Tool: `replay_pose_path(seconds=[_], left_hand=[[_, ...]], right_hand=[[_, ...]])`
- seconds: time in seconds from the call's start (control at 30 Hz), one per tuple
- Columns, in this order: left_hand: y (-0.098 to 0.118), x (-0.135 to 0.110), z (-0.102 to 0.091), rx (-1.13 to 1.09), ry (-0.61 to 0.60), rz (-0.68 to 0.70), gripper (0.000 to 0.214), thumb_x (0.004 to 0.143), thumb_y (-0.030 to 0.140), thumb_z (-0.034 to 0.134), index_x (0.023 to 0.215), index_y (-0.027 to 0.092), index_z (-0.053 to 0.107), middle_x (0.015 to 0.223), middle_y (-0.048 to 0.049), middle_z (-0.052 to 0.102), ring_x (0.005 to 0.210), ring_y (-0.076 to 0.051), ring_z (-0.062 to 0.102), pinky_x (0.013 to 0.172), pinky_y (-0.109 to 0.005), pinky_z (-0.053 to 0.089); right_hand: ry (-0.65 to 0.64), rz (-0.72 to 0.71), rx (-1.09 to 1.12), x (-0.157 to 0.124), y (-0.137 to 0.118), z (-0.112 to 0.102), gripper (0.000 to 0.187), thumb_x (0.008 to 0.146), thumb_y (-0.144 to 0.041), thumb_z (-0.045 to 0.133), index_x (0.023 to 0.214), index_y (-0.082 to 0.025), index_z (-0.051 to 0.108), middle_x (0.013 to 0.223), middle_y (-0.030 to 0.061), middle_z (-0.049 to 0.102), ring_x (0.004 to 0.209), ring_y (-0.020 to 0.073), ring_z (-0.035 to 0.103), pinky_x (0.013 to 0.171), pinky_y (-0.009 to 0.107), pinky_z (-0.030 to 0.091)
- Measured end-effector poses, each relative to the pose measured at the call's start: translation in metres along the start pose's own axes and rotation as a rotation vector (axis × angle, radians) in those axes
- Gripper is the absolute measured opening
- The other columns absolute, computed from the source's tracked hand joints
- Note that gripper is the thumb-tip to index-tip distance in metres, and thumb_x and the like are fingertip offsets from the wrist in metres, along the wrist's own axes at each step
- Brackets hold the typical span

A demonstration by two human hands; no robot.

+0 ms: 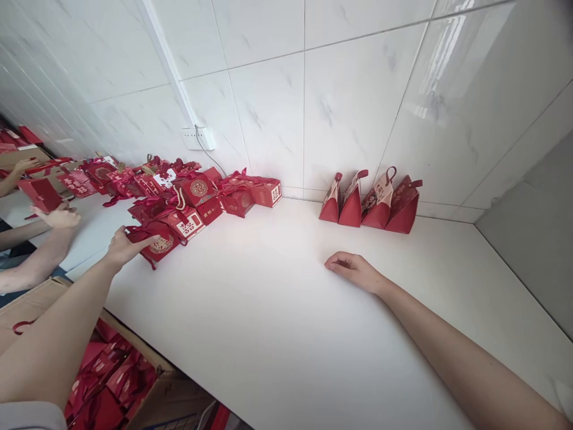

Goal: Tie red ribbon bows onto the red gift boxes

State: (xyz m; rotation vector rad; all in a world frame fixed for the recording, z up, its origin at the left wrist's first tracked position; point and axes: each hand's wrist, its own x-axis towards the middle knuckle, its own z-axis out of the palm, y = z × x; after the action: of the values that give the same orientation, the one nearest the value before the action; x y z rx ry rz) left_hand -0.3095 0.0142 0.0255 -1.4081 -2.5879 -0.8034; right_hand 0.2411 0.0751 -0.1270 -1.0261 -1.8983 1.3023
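My left hand (123, 246) is closed on a red gift box (162, 243) with a round gold print and a ribbon, at the near end of a cluster of such boxes. Its thumb lies along the box, and the other fingers are partly hidden. Touching that cluster is a box with a white double-happiness label (188, 224). My right hand (353, 270) rests on the white table (268, 310) with its fingers curled in and nothing visible in them. Beyond it, by the wall, several red triangular gift boxes (378, 209) with loop handles stand in a row.
On the left, a co-worker's hand (58, 216) holds a red box (40, 194); another person's hand (24, 166) is farther back. Below the table edge, a cardboard carton (150, 382) holds several red boxes. A wall socket (197, 138) with a cable sits behind the cluster.
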Motion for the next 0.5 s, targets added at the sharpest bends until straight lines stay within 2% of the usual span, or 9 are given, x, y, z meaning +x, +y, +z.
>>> replay_pose_path(seconds=[0.13,0.23,0.3,0.4,0.5], left_hand=[[-0.012,0.003,-0.001,-0.124,-0.017,-0.082,0.108,0.061,0.050,0.084,0.142,0.009,0.025,0.130,-0.0143,0.056,0.109,-0.025,0.059,0.083,-0.034,0.054],[-0.021,0.001,-0.006,-0.211,-0.163,-0.038,0.111,0.047,0.068,0.082,0.137,0.020,0.038,0.128,-0.0083,0.057,0.112,-0.025,0.057,0.086,-0.034,0.053],[-0.027,-0.003,-0.010,-0.248,-0.288,0.013,0.116,0.040,0.077,0.078,0.137,0.027,0.040,0.131,-0.0061,0.055,0.109,-0.026,0.058,0.083,-0.033,0.053],[-0.025,-0.015,-0.013,-0.269,-0.435,0.085,0.122,0.038,0.073,0.081,0.145,0.042,0.032,0.144,-0.0042,0.046,0.101,-0.025,0.061,0.075,-0.032,0.053],[0.001,-0.030,-0.008,-0.287,-0.655,0.175,0.119,0.049,0.054,0.087,0.149,0.044,0.025,0.147,-0.0050,0.046,0.096,-0.024,0.064,0.076,-0.032,0.054]], right_hand=[[-0.002,-0.004,0.003,0.000,0.000,0.000,0.030,0.089,-0.047,0.058,0.091,-0.018,0.067,0.090,0.0036,0.066,0.081,0.0173,0.057,0.074,0.030,0.044],[0.002,0.001,0.000,0.000,0.000,0.000,0.030,0.089,-0.047,0.058,0.091,-0.018,0.067,0.091,0.0038,0.066,0.082,0.0173,0.057,0.075,0.030,0.044],[0.000,0.006,0.000,0.001,0.001,0.001,0.030,0.089,-0.047,0.058,0.091,-0.018,0.067,0.090,0.0037,0.066,0.081,0.0171,0.057,0.074,0.030,0.045],[0.003,-0.007,-0.003,0.003,0.003,0.001,0.030,0.089,-0.047,0.057,0.092,-0.018,0.067,0.090,0.0037,0.067,0.081,0.0173,0.058,0.075,0.030,0.045],[0.013,-0.024,-0.025,0.004,0.004,0.001,0.030,0.089,-0.046,0.057,0.092,-0.018,0.068,0.091,0.0039,0.067,0.081,0.0176,0.059,0.076,0.031,0.045]])
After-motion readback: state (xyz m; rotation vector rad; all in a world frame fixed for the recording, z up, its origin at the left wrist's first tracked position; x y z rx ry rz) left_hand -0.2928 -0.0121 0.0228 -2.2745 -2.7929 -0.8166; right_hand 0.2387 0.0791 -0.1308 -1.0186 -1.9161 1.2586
